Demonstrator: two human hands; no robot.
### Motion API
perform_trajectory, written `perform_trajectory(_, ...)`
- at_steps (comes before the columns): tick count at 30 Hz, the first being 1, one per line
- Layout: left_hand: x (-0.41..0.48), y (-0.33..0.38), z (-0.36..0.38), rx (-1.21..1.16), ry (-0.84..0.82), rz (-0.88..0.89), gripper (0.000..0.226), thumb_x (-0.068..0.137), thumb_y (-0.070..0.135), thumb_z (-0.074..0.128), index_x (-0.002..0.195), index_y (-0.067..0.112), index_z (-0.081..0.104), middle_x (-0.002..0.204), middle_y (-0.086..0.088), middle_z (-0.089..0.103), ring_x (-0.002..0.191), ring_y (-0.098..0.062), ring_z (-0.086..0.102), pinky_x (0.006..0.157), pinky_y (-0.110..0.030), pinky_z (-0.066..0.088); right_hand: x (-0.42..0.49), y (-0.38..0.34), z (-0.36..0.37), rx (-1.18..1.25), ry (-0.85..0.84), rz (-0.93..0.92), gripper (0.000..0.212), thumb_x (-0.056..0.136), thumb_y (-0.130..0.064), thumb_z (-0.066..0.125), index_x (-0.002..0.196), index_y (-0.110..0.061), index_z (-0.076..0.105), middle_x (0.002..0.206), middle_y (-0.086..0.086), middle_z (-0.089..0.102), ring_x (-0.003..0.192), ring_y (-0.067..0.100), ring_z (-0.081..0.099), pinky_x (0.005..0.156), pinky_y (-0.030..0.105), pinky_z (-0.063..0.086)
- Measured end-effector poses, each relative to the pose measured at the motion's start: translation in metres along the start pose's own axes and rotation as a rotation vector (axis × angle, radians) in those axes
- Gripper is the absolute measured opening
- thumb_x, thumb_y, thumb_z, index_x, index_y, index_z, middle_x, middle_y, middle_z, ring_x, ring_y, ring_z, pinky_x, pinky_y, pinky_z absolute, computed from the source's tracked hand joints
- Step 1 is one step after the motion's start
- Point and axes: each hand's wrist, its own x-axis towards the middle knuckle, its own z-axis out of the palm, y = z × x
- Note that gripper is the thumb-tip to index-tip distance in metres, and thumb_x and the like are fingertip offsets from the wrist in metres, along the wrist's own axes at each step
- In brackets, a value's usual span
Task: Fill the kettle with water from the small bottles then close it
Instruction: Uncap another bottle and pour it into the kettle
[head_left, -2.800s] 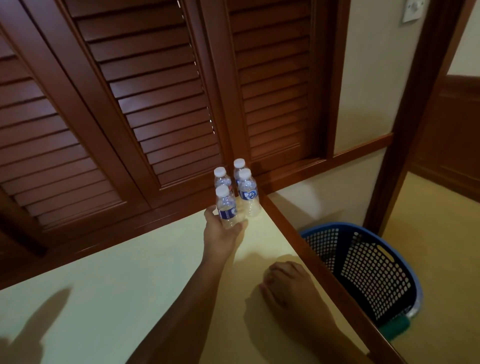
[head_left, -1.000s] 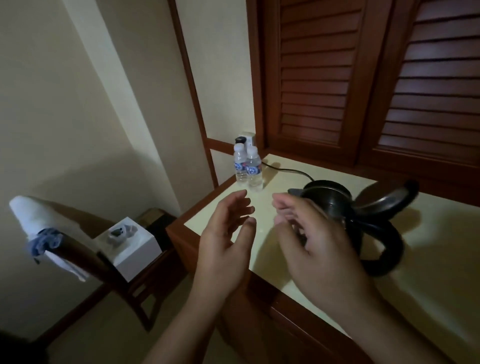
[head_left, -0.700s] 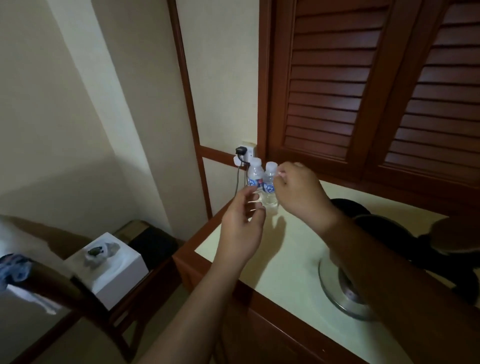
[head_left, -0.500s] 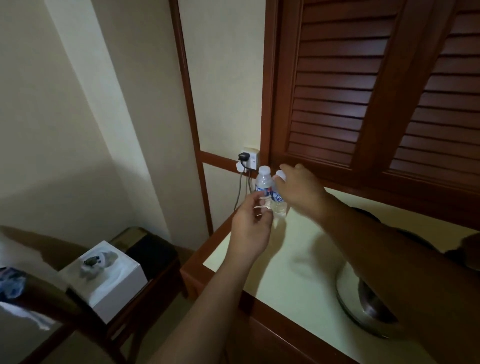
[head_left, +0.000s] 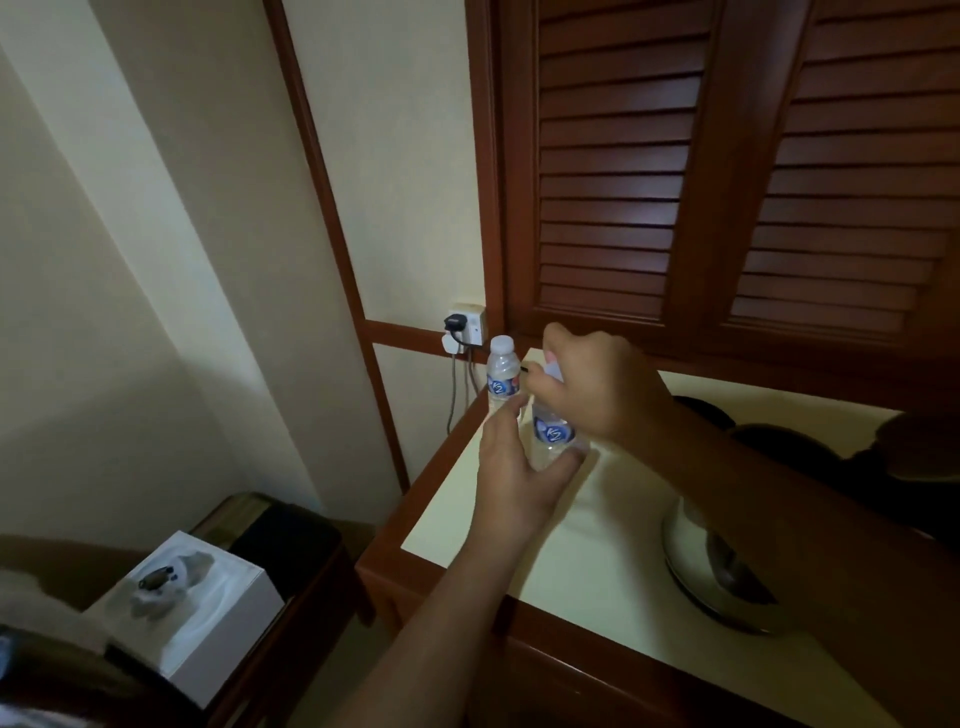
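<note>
Obs.: Both hands are together on one bottle, at the far-left corner of the table (head_left: 571, 551).

- Left hand (head_left: 511, 470): fingers and thumb wrapped round the lower body of the near bottle (head_left: 554, 432), just under the blue label.
- Right hand (head_left: 597, 387): curled over the top of the same bottle, with a sliver of white cap showing under the knuckles. It reads as a grip for twisting the cap. I cannot tell whether the cap has turned.
- Bottle axis: upright, neck at 12 o'clock and base at 6. The base is hidden behind the left thumb, so I cannot say whether it rests on the table or is lifted.
- Second bottle (head_left: 503, 375): capped and upright, just beside the held one at about 10 o'clock. No hand is on it.
- Kettle (head_left: 691, 564): at about 4 o'clock from the held bottle and well apart from it. The right forearm covers most of it. Only the shiny lower wall and dark upper shapes show, so the lid's position is unclear.

Judgement: the coming move depends on the line from bottle to kettle. Once uncapped, the bottle must travel toward 4 o'clock and tip its neck that way. The right arm already lies across the kettle and is the nearer one. The left hand carries the bottle's weight.

Risk: a thin-walled bottle may spurt if squeezed once it is open.
</note>
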Motion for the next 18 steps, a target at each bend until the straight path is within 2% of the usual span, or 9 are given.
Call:
perform_trajectory(2,-0.015,0.013,0.006,-0.1,-0.002,0.01,0.061,0.086,0.049,0.081,0.139,0.037,0.052,0.132,0.014,0.063,0.121,-0.009,0.062,0.098,-0.033,0.058,-0.015,-0.005,-0.024,0.004,0.103,-0.052,0.026,0.091,-0.039,0.06,0.082,-0.014,0.055,0.055,-0.001,0.047,0.049,0.025,0.046,0.048,0.025,0.027)
perform_trajectory(4,-0.035,0.031,0.009,-0.294,-0.021,-0.018,0.048,0.087,0.04,0.082,0.129,0.034,0.061,0.116,0.012,0.072,0.11,-0.012,0.07,0.088,-0.03,0.062,-0.029,-0.009,-0.05,0.067,0.129,-0.073,0.026,0.092,-0.038,0.061,0.077,-0.019,0.053,0.054,-0.002,0.048,0.046,0.02,0.042,0.046,0.024,0.024)
perform_trajectory(7,-0.059,0.056,0.01,-0.512,-0.134,0.014,0.03,0.086,0.027,0.08,0.114,0.026,0.07,0.095,0.01,0.077,0.088,-0.005,0.073,0.072,-0.019,0.058,-0.045,-0.009,-0.084,0.172,0.016,-0.079,0.028,0.095,-0.036,0.063,0.075,-0.023,0.048,0.051,-0.004,0.044,0.046,0.011,0.037,0.046,0.017,0.024)
perform_trajectory(9,-0.065,0.063,0.009,-0.57,-0.261,0.039,0.013,0.089,0.016,0.078,0.097,0.026,0.075,0.079,0.006,0.074,0.07,-0.006,0.069,0.062,-0.018,0.054,-0.057,-0.004,-0.103,0.238,-0.013,-0.094,0.026,0.096,-0.033,0.064,0.077,-0.019,0.053,0.051,-0.003,0.043,0.049,0.013,0.043,0.048,0.012,0.031)
perform_trajectory(11,-0.065,0.066,0.011,-0.637,-0.413,-0.005,0.017,0.09,0.011,0.078,0.082,0.025,0.074,0.068,-0.001,0.066,0.056,-0.012,0.061,0.052,-0.023,0.049,-0.069,0.004,-0.119,0.301,-0.059,-0.109,0.022,0.098,-0.033,0.061,0.084,-0.017,0.058,0.056,-0.002,0.05,0.059,0.013,0.051,0.052,0.011,0.034)
perform_trajectory(13,-0.065,0.068,0.013,-0.755,-0.583,-0.069,0.013,0.081,0.018,0.083,0.077,0.017,0.07,0.062,-0.003,0.06,0.047,-0.012,0.056,0.046,-0.021,0.046,-0.081,0.013,-0.131,0.313,-0.147,-0.153,0.018,0.103,-0.036,0.052,0.094,-0.022,0.058,0.064,-0.005,0.054,0.063,0.011,0.055,0.054,0.015,0.037)
perform_trajectory(16,-0.069,0.065,0.019,-0.868,-0.748,-0.081,0.05,0.06,0.045,0.096,0.09,0.011,0.076,0.069,-0.005,0.067,0.054,-0.016,0.065,0.051,-0.026,0.055,-0.1,0.025,-0.144,0.24,-0.219,-0.25,0.018,0.107,-0.037,0.039,0.107,-0.028,0.055,0.087,-0.009,0.057,0.078,0.011,0.056,0.069,0.029,0.047)
perform_trajectory(18,-0.072,0.06,0.023,-0.879,-0.746,-0.106,0.055,0.06,0.049,0.096,0.098,0.013,0.077,0.076,-0.007,0.068,0.063,-0.021,0.066,0.057,-0.029,0.056,-0.112,0.032,-0.154,0.142,-0.179,-0.275,0.017,0.108,-0.035,0.039,0.117,-0.032,0.054,0.105,-0.01,0.054,0.093,0.008,0.053,0.079,0.031,0.046)
